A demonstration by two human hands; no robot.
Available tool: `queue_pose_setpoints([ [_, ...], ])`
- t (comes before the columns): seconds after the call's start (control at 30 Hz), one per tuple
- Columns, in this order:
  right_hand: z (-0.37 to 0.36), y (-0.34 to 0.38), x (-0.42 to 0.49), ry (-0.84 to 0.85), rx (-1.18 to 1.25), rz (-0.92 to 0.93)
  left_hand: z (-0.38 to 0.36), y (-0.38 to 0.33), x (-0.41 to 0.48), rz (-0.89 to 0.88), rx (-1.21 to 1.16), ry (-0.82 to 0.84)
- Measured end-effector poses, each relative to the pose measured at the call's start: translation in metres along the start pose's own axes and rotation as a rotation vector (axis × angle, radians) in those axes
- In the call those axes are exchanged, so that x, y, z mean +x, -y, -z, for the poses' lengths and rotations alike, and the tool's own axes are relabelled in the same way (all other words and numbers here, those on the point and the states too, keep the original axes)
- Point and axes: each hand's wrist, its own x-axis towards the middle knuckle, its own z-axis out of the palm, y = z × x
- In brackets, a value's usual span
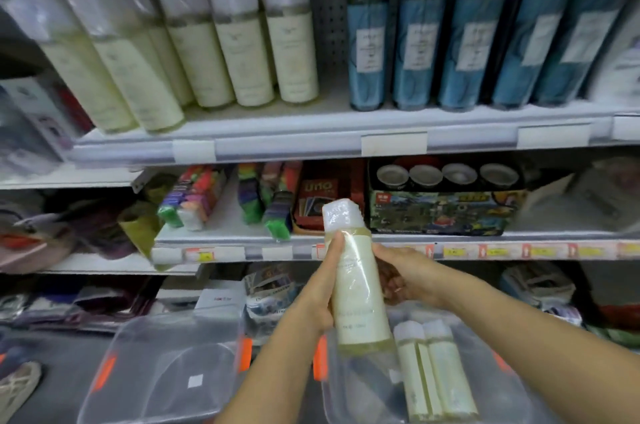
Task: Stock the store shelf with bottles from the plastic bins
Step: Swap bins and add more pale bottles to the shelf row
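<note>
Above the right bin [367, 385]: a cream bottle [356, 285] with a white cap, wrapped in clear film, held nearly upright with a slight lean to the left, its cap in front of the middle shelf [519, 238]
Left hand [322, 295]: grasps the bottle's left side, thumb laid up along the front, the fingers hidden behind it
Right hand [405, 278]: curls round the bottle's right side near its middle, thumb touching the film
Right bin: clear plastic with orange latches, on the floor below the hands; two more cream bottles [433, 371] lie in it side by side, touching, caps toward the shelves
Left bin [166, 354]: clear plastic, just beside the right bin; a small white sticker shows through it
Top shelf [311, 132]: a row of cream bottles [242, 42] of the same kind stands on the left, blue pump bottles [467, 42] on the right, with a strip of bare shelf between the two groups
Middle shelf: coloured packs [194, 198], a red uno card box [317, 195] and a box showing four cups [443, 202]
Lower left corner: a shoe [17, 385] on the grey floor
Edges of the view: blurred, the goods there too smeared to name
</note>
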Motion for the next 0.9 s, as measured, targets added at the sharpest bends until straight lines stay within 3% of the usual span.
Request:
queue_pose_setpoints([
  [0.2, -0.006, 0.047, -0.028, 0.086, -0.059, 0.15, -0.01, -0.047, -0.03, -0.129, -0.027, 0.006],
  [0.47, -0.026, 0.101, -0.048, 0.32, -0.161, 0.251, -0.015, -0.106, -0.065, -0.224, -0.098, -0.056],
  [0.9, -0.119, 0.177, -0.021, 0.231, -0.141, 0.518, 0.045, -0.203, -0.098, -0.361, 0.042, -0.093],
])
